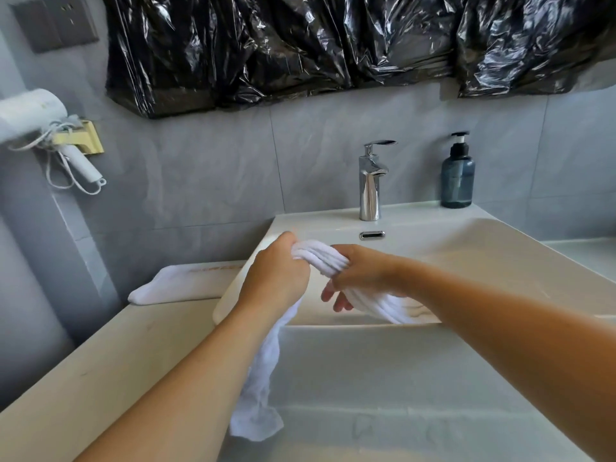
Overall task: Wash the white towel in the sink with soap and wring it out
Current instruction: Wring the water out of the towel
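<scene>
A white towel point(320, 256) is twisted into a rope above the left front part of the white sink point(466, 248). My left hand point(278, 273) grips one end of the twist, and the towel's loose tail point(263, 378) hangs down below that wrist, in front of the sink's edge. My right hand point(356, 273) grips the twist from the other side, some fingers loosely extended below. The rest of the towel runs under my right forearm. A dark blue soap pump bottle point(457, 176) stands at the sink's back right. The chrome faucet point(370, 181) shows no running water.
A second folded white towel point(180, 285) lies on the beige counter point(100, 361) left of the sink. A white hair dryer point(36, 118) hangs in a wall holder at the left. Black plastic sheeting point(333, 45) covers the wall above.
</scene>
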`<state>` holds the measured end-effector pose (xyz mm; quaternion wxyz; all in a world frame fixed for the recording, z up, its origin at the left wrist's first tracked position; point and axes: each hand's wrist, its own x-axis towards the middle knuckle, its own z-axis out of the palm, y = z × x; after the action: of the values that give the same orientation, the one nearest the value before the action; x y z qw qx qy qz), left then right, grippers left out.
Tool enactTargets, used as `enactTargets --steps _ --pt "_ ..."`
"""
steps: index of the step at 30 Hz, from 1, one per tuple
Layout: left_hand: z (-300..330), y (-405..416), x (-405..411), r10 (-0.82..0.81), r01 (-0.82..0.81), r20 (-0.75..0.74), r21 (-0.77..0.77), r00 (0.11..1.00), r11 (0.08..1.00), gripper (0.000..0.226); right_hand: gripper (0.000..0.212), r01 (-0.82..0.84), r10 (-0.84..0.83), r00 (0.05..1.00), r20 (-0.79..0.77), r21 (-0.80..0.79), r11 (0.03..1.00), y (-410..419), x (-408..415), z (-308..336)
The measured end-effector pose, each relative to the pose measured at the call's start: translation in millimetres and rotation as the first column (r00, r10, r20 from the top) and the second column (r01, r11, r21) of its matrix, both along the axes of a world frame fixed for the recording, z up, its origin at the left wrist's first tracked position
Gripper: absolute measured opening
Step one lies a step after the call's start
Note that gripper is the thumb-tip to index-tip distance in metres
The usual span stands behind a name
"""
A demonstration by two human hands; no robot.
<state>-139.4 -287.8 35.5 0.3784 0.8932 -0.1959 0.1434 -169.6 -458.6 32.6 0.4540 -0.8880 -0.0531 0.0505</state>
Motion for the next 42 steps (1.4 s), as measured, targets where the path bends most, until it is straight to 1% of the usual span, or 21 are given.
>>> enactTargets --steps 1,3,6,8,10,11,14,16,17,19,21,23,25,27,29,32,36,37,39,40,42 --pt "-0.8 -0.7 5.1 0.007 -0.004 -0.057 0.054 0.998 0.999 0.011 0.018 0.01 -0.009 0.999 0.031 -0.021 1.0 -1.4 -0.8 -2.1" --pt "-0.4 -3.7 12.5 0.007 0.018 -0.224 0.109 0.974 0.994 0.018 0.011 0.121 -0.084 0.979 0.186 -0.199 0.972 -6.4 2.4 -4.2" --pt "3.4 -12.7 6.6 0.003 0.094 -0.483 0.178 0.876 0.979 0.019 0.025 0.3 -0.072 0.909 0.41 -0.525 0.797 -12.1 7.2 -3.3" --pt "4.1 -17.0 5.4 0.049 0.14 -0.648 0.236 0.76 0.962 0.024 0.017 0.342 -0.002 0.887 0.463 -0.651 0.678 -11.3 4.6 -1.2" --pt "5.8 -19.3 3.2 0.053 0.183 -0.778 0.212 0.627 0.96 0.027 0.002 0.357 0.049 0.879 0.474 -0.724 0.591 -10.0 2.4 1.8" --pt "7.4 -20.6 -0.1 0.043 0.202 -0.818 0.192 0.574 0.96 0.028 0.004 0.372 0.067 0.87 0.488 -0.741 0.559 -8.8 1.8 2.8" --pt "6.9 -21.0 -5.0 0.019 0.172 -0.843 0.132 0.538 0.976 0.042 0.009 0.409 0.076 0.849 0.523 -0.742 0.531 -10.2 3.2 3.1" --pt "11.4 -20.9 -0.6 0.026 0.108 -0.827 0.104 0.562 0.989 0.036 0.014 0.372 0.084 0.866 0.492 -0.749 0.548 -13.6 6.0 -1.4" --pt "12.8 -19.3 0.3 0.043 0.096 -0.805 0.123 0.592 0.988 0.032 0.023 0.313 0.078 0.891 0.447 -0.731 0.607 -15.0 7.4 -5.2" --pt "11.9 -12.2 5.9 0.012 0.108 -0.77 0.106 0.638 0.988 0.029 0.037 0.128 0.026 0.959 0.281 -0.518 0.846 -14.0 5.1 -8.5" --pt "13.7 -5.9 10.3 -0.102 0.041 -0.675 -0.106 0.731 0.994 0.019 0.029 0.045 0.009 0.982 0.187 -0.281 0.959 -15.5 4.8 -10.2" --pt "13.8 -2.0 7.8 -0.132 0.016 -0.566 -0.205 0.813 0.979 0.019 0.027 0.075 0.006 0.975 0.22 -0.36 0.93 -20.1 3.9 -8.4" --pt "9.5 -0.9 6.7 -0.142 0.037 -0.506 -0.211 0.851 0.977 0.015 0.032 0.134 0.017 0.957 0.289 -0.494 0.859 -20.6 2.2 -5.4" --pt "7.1 -1.1 4.8 -0.147 0.037 -0.474 -0.233 0.868 0.972 0.008 0.032 0.161 0.044 0.935 0.352 -0.531 0.832 -16.4 1.6 -3.6" --pt "5.4 -1.0 4.6 -0.149 0.053 -0.437 -0.224 0.887 0.973 0.008 0.025 0.148 0.028 0.939 0.343 -0.475 0.868 -12.3 1.5 -4.0" --pt "6.1 -0.2 0.5 -0.164 0.086 -0.429 -0.196 0.888 0.977 0.014 0.02 0.084 -0.023 0.978 0.206 -0.29 0.953 -12.1 -0.2 -5.1" --pt "9.1 0.2 0.7 -0.157 0.074 -0.448 -0.197 0.88 0.978 0.018 0.03 0.019 0.01 0.995 0.098 -0.291 0.957 -11.2 -0.3 -2.4" --pt "9.1 0.5 1.4 -0.147 0.059 -0.443 -0.205 0.884 0.977 0.024 0.027 -0.025 0.034 0.999 0.033 -0.253 0.967 -10.9 -0.9 -1.7" --pt "9.2 0.8 2.3 -0.119 0.022 -0.43 -0.223 0.895 0.975 0.037 0.013 -0.067 0.063 0.991 -0.117 -0.032 0.997 -10.2 -4.1 1.0" --pt "8.8 1.2 3.0 -0.107 0.011 -0.42 -0.224 0.901 0.974 0.04 0.019 -0.055 0.06 0.984 -0.167 0.037 0.998 -12.2 -6.0 2.1" --pt "7.9 2.0 4.8 -0.088 -0.002 -0.404 -0.215 0.91 0.977 0.035 0.025 -0.098 0.099 0.969 -0.225 0.013 0.995 -19.6 -6.3 5.5"
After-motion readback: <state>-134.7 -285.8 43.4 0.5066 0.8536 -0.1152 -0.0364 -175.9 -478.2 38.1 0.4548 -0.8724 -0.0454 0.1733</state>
